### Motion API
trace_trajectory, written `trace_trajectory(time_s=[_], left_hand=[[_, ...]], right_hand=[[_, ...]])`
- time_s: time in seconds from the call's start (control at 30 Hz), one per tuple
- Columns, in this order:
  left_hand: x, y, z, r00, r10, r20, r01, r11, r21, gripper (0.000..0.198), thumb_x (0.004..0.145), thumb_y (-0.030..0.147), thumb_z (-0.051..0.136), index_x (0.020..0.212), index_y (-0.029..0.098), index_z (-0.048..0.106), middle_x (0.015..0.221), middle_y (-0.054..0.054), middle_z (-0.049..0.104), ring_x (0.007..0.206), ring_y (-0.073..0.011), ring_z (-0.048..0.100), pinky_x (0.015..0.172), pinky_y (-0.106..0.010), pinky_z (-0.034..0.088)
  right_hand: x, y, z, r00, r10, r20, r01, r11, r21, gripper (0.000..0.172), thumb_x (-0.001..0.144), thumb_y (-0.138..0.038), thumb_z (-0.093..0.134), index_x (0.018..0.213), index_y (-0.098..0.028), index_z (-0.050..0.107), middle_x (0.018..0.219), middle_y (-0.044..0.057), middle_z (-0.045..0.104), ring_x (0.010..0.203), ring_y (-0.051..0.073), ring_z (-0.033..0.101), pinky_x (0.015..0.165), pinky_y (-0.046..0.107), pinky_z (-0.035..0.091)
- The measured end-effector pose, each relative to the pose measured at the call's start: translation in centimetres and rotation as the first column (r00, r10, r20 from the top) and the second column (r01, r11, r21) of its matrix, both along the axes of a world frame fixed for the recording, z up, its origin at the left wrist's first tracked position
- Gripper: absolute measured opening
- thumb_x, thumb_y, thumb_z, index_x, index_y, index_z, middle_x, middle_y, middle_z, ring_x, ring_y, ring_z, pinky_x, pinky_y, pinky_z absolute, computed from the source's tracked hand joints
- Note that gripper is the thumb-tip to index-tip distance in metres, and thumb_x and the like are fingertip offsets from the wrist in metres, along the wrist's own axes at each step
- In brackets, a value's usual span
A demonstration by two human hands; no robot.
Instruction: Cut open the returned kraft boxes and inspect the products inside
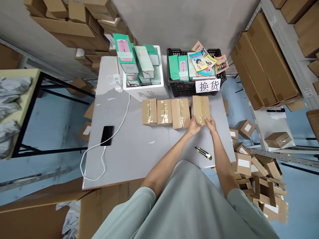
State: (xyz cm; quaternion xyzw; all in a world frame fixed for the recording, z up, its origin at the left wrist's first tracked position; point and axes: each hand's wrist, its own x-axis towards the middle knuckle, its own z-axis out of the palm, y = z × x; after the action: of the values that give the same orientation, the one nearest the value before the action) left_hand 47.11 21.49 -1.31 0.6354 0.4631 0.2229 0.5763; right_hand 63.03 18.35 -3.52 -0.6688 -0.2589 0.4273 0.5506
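A taped cardboard box [201,108] stands at the right end of a row on the table, held from both sides. My left hand [194,127] grips its lower left corner, and my right hand [210,124] has its thumb on the front and its fingers round the right side. Just left of it are three more taped boxes: a taller one [180,113], a smaller one [164,112] and one at the left end [149,112]. Between my forearms lies a yellow and black utility knife [203,153].
Behind the row stand a white bin [143,93] of green boxes and a black crate [181,89] holding green boxes and booklets. A phone [107,135] with a white cable [117,131] lies on the table's left. Cardboard boxes [244,162] are piled on the floor at right.
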Motion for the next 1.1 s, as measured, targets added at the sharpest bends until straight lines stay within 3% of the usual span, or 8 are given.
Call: trace_trajectory(time_s=[0.1,0.23,0.4,0.53,0.7,0.87,0.97,1.1], left_hand=[[-0.1,-3.5,0.4,0.993,0.111,-0.04,-0.112,0.994,-0.014,0.106,0.089,0.017,0.087,0.181,0.006,0.035,0.191,-0.031,0.031,0.182,-0.0447,0.025,0.151,-0.055,0.02],[-2.6,-10.0,1.9,0.995,0.077,0.061,-0.078,0.997,0.024,0.109,0.084,0.026,0.091,0.181,0.014,0.043,0.191,-0.023,0.036,0.181,-0.0421,0.031,0.151,-0.06,0.025],[-10.8,-18.3,5.4,0.989,0.019,0.145,-0.032,0.996,0.087,0.092,0.09,0.038,0.09,0.175,0.026,0.056,0.184,-0.015,0.051,0.174,-0.0375,0.047,0.146,-0.054,0.038],[-19.2,-22.8,6.7,0.976,0.15,0.155,-0.157,0.987,0.03,0.075,0.099,0.039,0.082,0.171,0.03,0.06,0.169,-0.014,0.064,0.155,-0.0323,0.066,0.133,-0.051,0.054],[-30.0,-23.2,4.3,0.91,0.405,0.084,-0.401,0.914,-0.059,0.065,0.095,0.028,0.079,0.159,0.028,0.071,0.15,-0.012,0.068,0.147,-0.031,0.069,0.126,-0.048,0.059],[-40.0,-20.7,0.8,0.742,0.67,-0.015,-0.664,0.733,-0.149,0.065,0.088,0.019,0.078,0.153,0.023,0.074,0.149,-0.014,0.064,0.133,-0.0305,0.074,0.116,-0.046,0.066],[-44.2,-17.9,-0.7,0.678,0.73,-0.081,-0.731,0.659,-0.18,0.068,0.085,0.016,0.08,0.152,0.021,0.074,0.151,-0.015,0.059,0.128,-0.0289,0.075,0.115,-0.044,0.066],[-46.7,-11.8,-1.6,0.708,0.705,-0.055,-0.702,0.692,-0.17,0.074,0.079,0.014,0.082,0.153,0.023,0.075,0.153,-0.014,0.057,0.126,-0.0273,0.074,0.119,-0.044,0.063]], right_hand=[[-0.4,-4.8,1.2,1.0,-0.01,-0.009,0.01,1.0,0.015,0.085,0.079,-0.076,0.088,0.135,-0.013,0.078,0.137,0.021,0.086,0.134,0.038,0.079,0.122,0.058,0.061],[-2.8,-13.1,4.1,0.996,-0.045,0.071,0.042,0.998,0.046,0.086,0.09,-0.076,0.08,0.15,-0.015,0.074,0.148,0.021,0.082,0.144,0.038,0.074,0.125,0.056,0.059],[-9.3,-23.7,9.7,0.981,0.0,0.196,0.011,0.998,-0.055,0.08,0.104,-0.071,0.071,0.166,-0.022,0.067,0.164,0.016,0.074,0.153,0.037,0.07,0.129,0.056,0.056],[-16.6,-28.4,12.1,0.983,0.067,0.169,-0.043,0.989,-0.142,0.081,0.103,-0.071,0.076,0.168,-0.025,0.067,0.16,0.014,0.077,0.154,0.04,0.07,0.128,0.06,0.059],[-26.4,-25.9,10.3,0.957,0.287,-0.034,-0.289,0.955,-0.066,0.088,0.098,-0.079,0.078,0.165,-0.023,0.07,0.164,0.013,0.074,0.153,0.039,0.071,0.134,0.057,0.055],[-35.0,-19.0,6.2,0.846,0.515,-0.137,-0.519,0.855,0.012,0.1,0.091,-0.082,0.084,0.172,-0.027,0.063,0.172,0.008,0.068,0.168,0.037,0.056,0.144,0.055,0.039],[-38.7,-14.3,3.7,0.798,0.595,-0.095,-0.593,0.803,0.051,0.104,0.088,-0.084,0.084,0.172,-0.026,0.064,0.176,0.008,0.063,0.173,0.036,0.049,0.148,0.053,0.028],[-41.3,-8.2,1.0,0.814,0.574,-0.094,-0.572,0.819,0.043,0.107,0.082,-0.077,0.088,0.172,-0.024,0.063,0.177,0.008,0.062,0.172,0.037,0.049,0.148,0.054,0.028]])
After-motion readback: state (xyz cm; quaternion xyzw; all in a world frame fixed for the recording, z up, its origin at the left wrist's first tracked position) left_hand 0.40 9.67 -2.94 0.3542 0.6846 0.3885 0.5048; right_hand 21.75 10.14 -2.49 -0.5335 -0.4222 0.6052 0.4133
